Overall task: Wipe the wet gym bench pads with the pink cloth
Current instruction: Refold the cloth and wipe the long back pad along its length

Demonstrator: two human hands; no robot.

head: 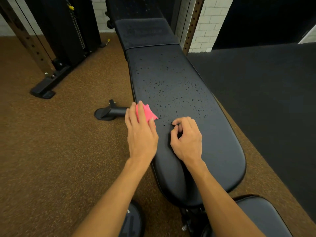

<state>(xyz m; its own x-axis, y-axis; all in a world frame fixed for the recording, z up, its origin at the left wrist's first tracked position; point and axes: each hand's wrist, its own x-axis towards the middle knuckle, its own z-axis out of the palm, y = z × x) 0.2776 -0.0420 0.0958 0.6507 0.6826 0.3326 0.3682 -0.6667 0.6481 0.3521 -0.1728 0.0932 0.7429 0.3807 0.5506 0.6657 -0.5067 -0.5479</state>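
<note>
Crumpled pink cloth (147, 112) lies at the droplet-beaded bench pad (179, 82)'s left edge, pressed under the left hand (142, 134), fingers straight. The right hand (187, 139) rests mid-pad, fingers curled, empty.

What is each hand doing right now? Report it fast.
Left hand: open, fingers flat, pressing the pink cloth on the bench pad.
Right hand: closed, fingers curled, holding nothing.
</note>
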